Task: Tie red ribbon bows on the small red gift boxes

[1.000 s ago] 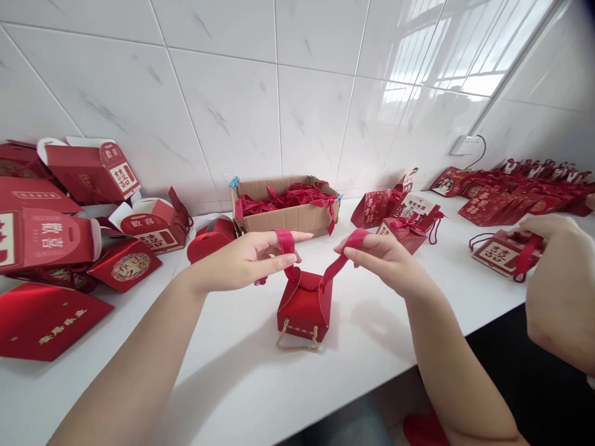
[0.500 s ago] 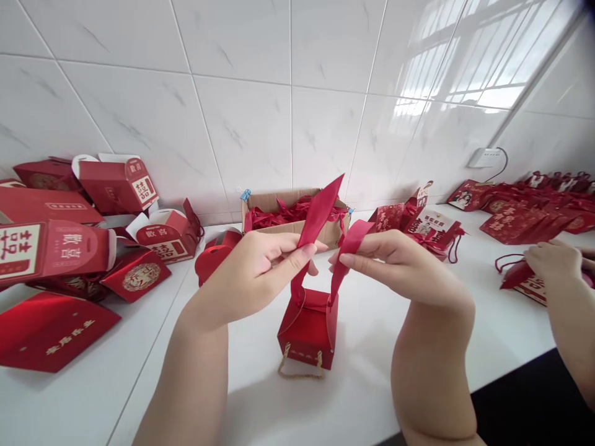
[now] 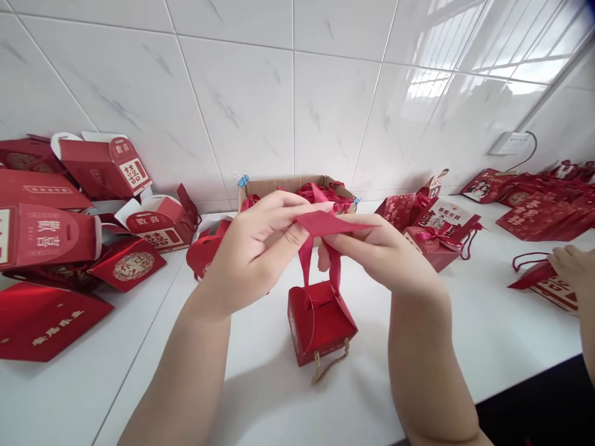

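White surface (image 3: 357,396): red box (image 3: 330,322) standing centrally, top closed; tying judged incomplete.
Wrists bent inward, left hand (image 3: 264,248) and right hand (image 3: 372,248) sit close together above the box, both pinched on the ribbon (image 3: 325,224). Its lengths rise from the box top and overlap; threading appears done, no finished knot shows.

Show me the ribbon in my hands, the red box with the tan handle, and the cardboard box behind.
Ribbon (image 3: 321,223): head view, on its flat upper stretch.
Red box (image 3: 326,323): head view, on its sloping panel.
Cardboard box (image 3: 267,184): head view, on its back wall.
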Tool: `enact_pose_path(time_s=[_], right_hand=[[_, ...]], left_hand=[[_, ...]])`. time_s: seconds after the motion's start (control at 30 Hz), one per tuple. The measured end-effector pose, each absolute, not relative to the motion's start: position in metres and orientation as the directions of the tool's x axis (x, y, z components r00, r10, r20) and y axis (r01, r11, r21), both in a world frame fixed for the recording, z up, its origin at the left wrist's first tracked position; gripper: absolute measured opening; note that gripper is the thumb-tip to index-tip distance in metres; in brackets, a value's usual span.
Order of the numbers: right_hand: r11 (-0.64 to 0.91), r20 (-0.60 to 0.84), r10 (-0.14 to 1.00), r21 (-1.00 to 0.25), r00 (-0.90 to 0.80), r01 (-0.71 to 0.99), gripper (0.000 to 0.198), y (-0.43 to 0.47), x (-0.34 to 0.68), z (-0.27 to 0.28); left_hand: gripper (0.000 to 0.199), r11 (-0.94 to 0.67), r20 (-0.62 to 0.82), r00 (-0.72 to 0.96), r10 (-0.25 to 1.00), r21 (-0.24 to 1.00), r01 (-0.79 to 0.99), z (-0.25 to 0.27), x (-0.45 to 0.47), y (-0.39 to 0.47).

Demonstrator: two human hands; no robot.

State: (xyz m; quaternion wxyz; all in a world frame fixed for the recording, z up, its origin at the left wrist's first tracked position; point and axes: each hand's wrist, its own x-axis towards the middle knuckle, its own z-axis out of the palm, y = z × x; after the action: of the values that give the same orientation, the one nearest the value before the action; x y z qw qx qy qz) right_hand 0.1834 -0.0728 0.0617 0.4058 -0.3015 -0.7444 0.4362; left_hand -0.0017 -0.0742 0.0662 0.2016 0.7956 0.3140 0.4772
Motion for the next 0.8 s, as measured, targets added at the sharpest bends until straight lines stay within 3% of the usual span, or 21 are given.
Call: enact_pose_path(time_s=[0.2, 0.33, 0.53, 0.67, 0.8], right_hand=[[0.378, 0.283, 0.756, -0.925, -0.590, 0.040, 0.027, -0.075, 0.179, 0.063], [0.396, 0.313, 0.721, -0.918, -0.619, -0.003, 0.026, -0.076, 0.180, 0.065], [0.442, 0.349, 0.701, -0.897, -0.622, -0.005, 0.013, -0.075, 0.181, 0.063], [0.375, 0.300, 0.735, -0.927, -0.608, -0.003, 0.024, -0.074, 0.181, 0.062], [0.310, 0.281, 0.747, -0.949, -0.602, -0.058, 0.033, -0.070, 0.180, 0.060]], left_hand=[[0.027, -0.767, 0.693, 0.339, 0.637, 0.525, 0.369, 0.060, 0.008, -0.065], [0.025, -0.814, 0.713, 0.394, 0.579, 0.490, 0.310, 0.058, 0.009, -0.060], [0.025, -0.685, 0.603, 0.333, 0.725, 0.682, 0.257, 0.055, 0.013, -0.061], [0.025, -0.581, 0.522, 0.298, 0.799, 0.799, 0.156, 0.061, 0.015, -0.064], [0.021, -0.562, 0.527, 0.297, 0.797, 0.826, 0.041, 0.065, 0.013, -0.069]])
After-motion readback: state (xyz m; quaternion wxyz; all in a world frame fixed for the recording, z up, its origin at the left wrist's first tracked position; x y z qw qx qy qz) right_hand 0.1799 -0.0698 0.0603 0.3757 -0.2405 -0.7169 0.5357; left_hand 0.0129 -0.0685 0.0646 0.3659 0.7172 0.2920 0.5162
